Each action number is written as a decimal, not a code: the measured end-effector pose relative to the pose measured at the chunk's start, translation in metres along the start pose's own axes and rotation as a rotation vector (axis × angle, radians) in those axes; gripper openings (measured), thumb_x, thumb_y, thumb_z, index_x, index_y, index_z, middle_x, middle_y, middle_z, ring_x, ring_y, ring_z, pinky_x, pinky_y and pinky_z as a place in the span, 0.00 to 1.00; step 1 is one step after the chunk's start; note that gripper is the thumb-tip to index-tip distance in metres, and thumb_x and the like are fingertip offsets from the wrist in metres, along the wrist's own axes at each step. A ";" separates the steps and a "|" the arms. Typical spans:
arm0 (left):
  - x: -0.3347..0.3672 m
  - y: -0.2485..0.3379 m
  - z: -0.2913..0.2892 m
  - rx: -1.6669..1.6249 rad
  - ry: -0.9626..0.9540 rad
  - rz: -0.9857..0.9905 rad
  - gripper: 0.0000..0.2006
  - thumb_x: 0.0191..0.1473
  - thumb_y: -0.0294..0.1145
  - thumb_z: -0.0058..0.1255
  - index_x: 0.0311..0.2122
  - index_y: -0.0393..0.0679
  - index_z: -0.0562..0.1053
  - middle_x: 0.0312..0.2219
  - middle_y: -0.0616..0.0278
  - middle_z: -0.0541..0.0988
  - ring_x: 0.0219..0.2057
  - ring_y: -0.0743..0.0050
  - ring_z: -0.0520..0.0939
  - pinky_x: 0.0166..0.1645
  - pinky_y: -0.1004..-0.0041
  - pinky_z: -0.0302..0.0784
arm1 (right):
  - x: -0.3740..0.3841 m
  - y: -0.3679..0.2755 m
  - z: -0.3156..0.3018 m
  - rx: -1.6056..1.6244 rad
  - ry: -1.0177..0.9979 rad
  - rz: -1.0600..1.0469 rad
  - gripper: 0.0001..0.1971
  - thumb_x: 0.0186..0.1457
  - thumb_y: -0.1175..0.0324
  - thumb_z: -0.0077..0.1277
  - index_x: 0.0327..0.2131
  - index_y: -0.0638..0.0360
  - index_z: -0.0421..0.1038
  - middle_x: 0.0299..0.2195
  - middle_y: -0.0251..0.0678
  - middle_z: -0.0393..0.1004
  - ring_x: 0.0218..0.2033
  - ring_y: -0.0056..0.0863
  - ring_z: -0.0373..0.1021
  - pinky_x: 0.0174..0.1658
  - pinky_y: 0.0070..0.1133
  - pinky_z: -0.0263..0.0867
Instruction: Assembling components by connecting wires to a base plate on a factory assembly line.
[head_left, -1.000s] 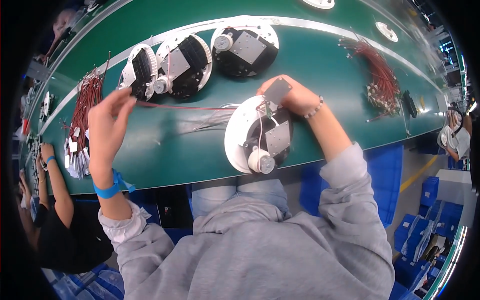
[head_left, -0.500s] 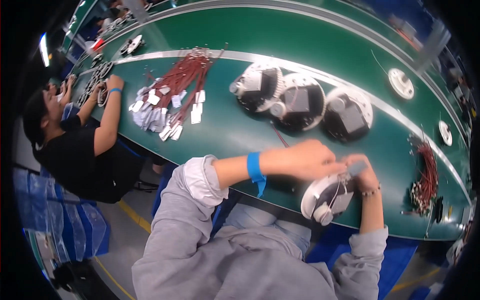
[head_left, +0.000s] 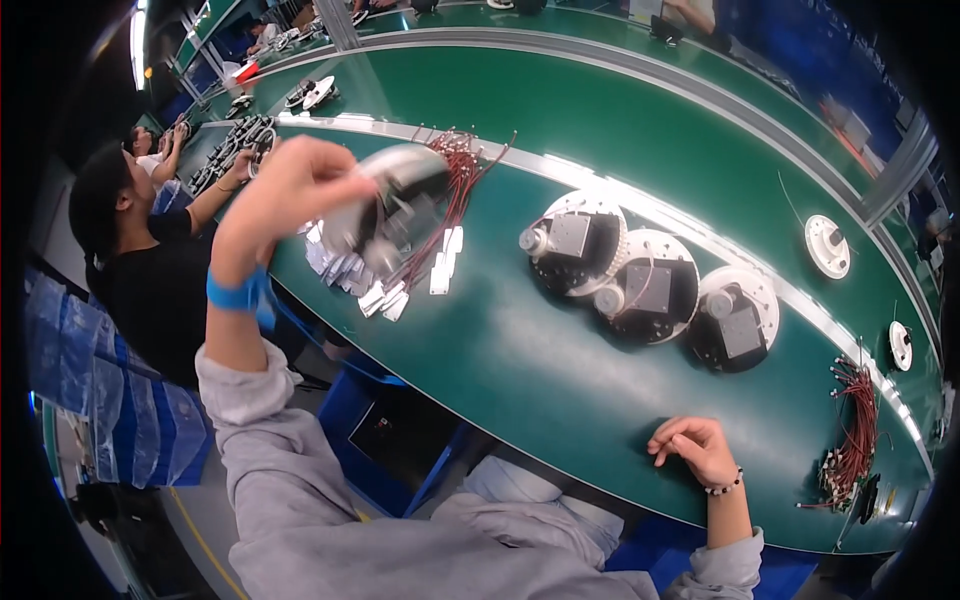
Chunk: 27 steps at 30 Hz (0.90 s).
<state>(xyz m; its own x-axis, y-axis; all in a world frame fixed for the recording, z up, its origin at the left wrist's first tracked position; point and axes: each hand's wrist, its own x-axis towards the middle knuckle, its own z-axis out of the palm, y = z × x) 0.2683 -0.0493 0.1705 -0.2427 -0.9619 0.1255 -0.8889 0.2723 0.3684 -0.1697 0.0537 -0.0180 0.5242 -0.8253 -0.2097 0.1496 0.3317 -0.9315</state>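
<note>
My left hand (head_left: pixel 300 190), above a blue wristband, grips the edge of a blurred round assembly (head_left: pixel 405 215) with a white plate, a black disc, a grey block and a small cylinder. The assembly hangs over a bundle of red-brown cables (head_left: pixel 460 160) with white tags (head_left: pixel 345 270), partly covering it. My right hand (head_left: pixel 700 452) rests by the table's near edge, wearing a beaded bracelet, its fingers loosely bent with nothing visible in them. Beyond it, three similar round assemblies (head_left: pixel 580 240) sit overlapping in a row on the green table (head_left: pixel 470 370).
Another red-brown cable bundle (head_left: pixel 855 430) lies at the right, beside a small black tool (head_left: pixel 870 498). White round plates (head_left: pixel 827 248) with thin wires lie on the far strip. On the left sits a co-worker (head_left: pixel 150 270) in black, near a pile of dark parts (head_left: pixel 235 150).
My left hand has swung far left, carrying the round assembly away from my right hand. My right hand has let go of it and lies on the table. The view has also shifted.
</note>
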 end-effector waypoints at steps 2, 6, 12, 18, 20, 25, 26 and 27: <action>0.037 -0.052 -0.003 0.412 0.039 -0.060 0.17 0.39 0.43 0.52 0.17 0.36 0.70 0.13 0.53 0.71 0.15 0.63 0.71 0.22 0.72 0.65 | 0.000 -0.001 0.001 0.020 0.006 0.013 0.08 0.50 0.73 0.42 0.29 0.70 0.67 0.29 0.47 0.69 0.29 0.30 0.67 0.30 0.21 0.66; 0.073 -0.160 0.032 0.733 0.308 -0.221 0.22 0.40 0.49 0.48 0.21 0.34 0.70 0.20 0.44 0.72 0.24 0.47 0.73 0.28 0.58 0.67 | 0.005 -0.039 0.009 -0.072 -0.114 0.109 0.07 0.49 0.73 0.45 0.30 0.68 0.68 0.30 0.42 0.70 0.31 0.26 0.67 0.32 0.19 0.65; 0.096 -0.274 0.074 0.880 0.347 -0.139 0.12 0.46 0.39 0.43 0.23 0.40 0.68 0.20 0.51 0.72 0.25 0.52 0.74 0.27 0.60 0.68 | 0.028 -0.136 -0.052 -0.827 0.517 -0.451 0.04 0.42 0.73 0.52 0.22 0.63 0.72 0.23 0.36 0.71 0.26 0.23 0.68 0.30 0.18 0.63; 0.125 -0.301 0.122 0.978 0.339 -0.029 0.09 0.47 0.33 0.40 0.20 0.42 0.67 0.18 0.54 0.70 0.23 0.56 0.73 0.26 0.64 0.69 | 0.070 -0.110 -0.211 -1.717 1.095 -0.431 0.10 0.35 0.80 0.44 0.25 0.57 0.72 0.25 0.38 0.69 0.30 0.35 0.66 0.33 0.26 0.63; 0.109 -0.329 0.111 1.061 0.245 -0.052 0.08 0.43 0.35 0.46 0.21 0.41 0.68 0.19 0.55 0.71 0.22 0.57 0.73 0.26 0.65 0.69 | 0.100 -0.108 -0.238 -2.023 1.030 -0.375 0.07 0.32 0.77 0.47 0.22 0.58 0.70 0.24 0.37 0.67 0.31 0.33 0.65 0.32 0.25 0.64; 0.115 -0.228 0.114 0.970 0.189 -0.156 0.11 0.39 0.37 0.50 0.22 0.38 0.69 0.26 0.52 0.71 0.27 0.54 0.73 0.30 0.62 0.69 | 0.129 -0.092 -0.269 -2.219 1.312 -0.226 0.03 0.37 0.71 0.44 0.17 0.53 0.69 0.21 0.32 0.67 0.29 0.27 0.65 0.29 0.23 0.61; 0.126 -0.189 0.117 0.894 0.204 -0.173 0.11 0.41 0.35 0.48 0.23 0.36 0.69 0.27 0.51 0.71 0.27 0.53 0.73 0.30 0.61 0.68 | 0.125 -0.088 -0.289 -2.193 1.318 -0.228 0.04 0.38 0.71 0.44 0.17 0.54 0.69 0.20 0.31 0.67 0.28 0.27 0.66 0.28 0.23 0.61; 0.130 -0.156 0.118 0.787 0.256 -0.103 0.10 0.44 0.33 0.45 0.25 0.34 0.69 0.31 0.48 0.71 0.30 0.50 0.73 0.34 0.61 0.68 | 0.124 -0.088 -0.289 -2.137 1.372 -0.199 0.04 0.38 0.71 0.44 0.17 0.54 0.69 0.20 0.32 0.68 0.27 0.27 0.66 0.28 0.23 0.62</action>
<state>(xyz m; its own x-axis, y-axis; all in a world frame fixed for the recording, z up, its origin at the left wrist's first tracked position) 0.3301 -0.2195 0.0209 -0.1342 -0.9204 0.3673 -0.9368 -0.0030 -0.3500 -0.3602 -0.2094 -0.0480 -0.0422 -0.7498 0.6603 -0.9133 0.2970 0.2789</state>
